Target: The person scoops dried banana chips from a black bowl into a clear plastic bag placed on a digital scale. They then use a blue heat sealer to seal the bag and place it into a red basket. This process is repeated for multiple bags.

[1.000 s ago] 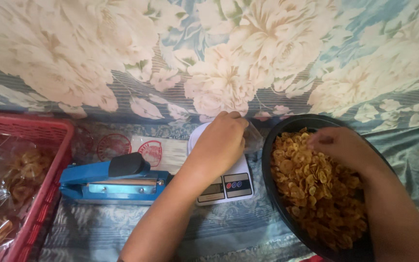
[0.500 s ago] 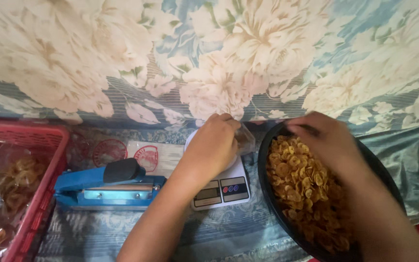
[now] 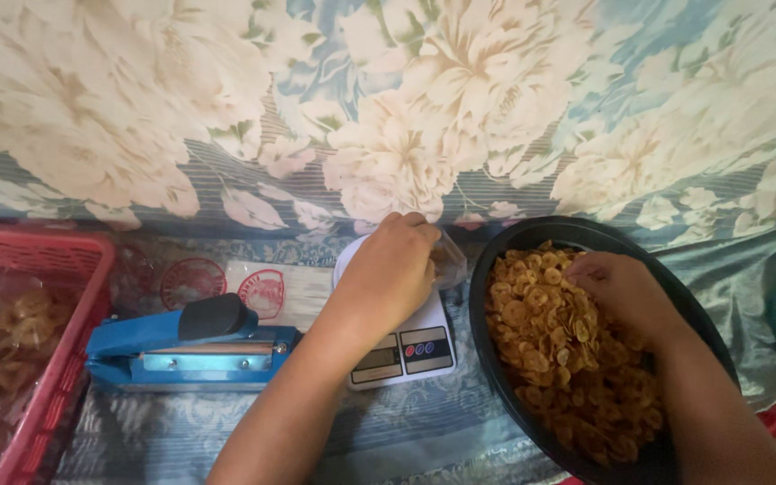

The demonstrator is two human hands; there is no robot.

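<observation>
You are filling a bag (image 3: 446, 260) with chips (image 3: 554, 350): your left hand (image 3: 388, 274) pinches the clear bag's mouth, holding it on the white scale (image 3: 406, 346), centre. Your right hand (image 3: 621, 292) is cupped in the black bowl (image 3: 496, 269) at right, fingers curled around chips. I judge the next move calls for carrying that handful left into the bag without spilling. The red basket (image 3: 65, 260) far left holds packed bags; a blue sealer (image 3: 181, 346) lies beside the scale
</observation>
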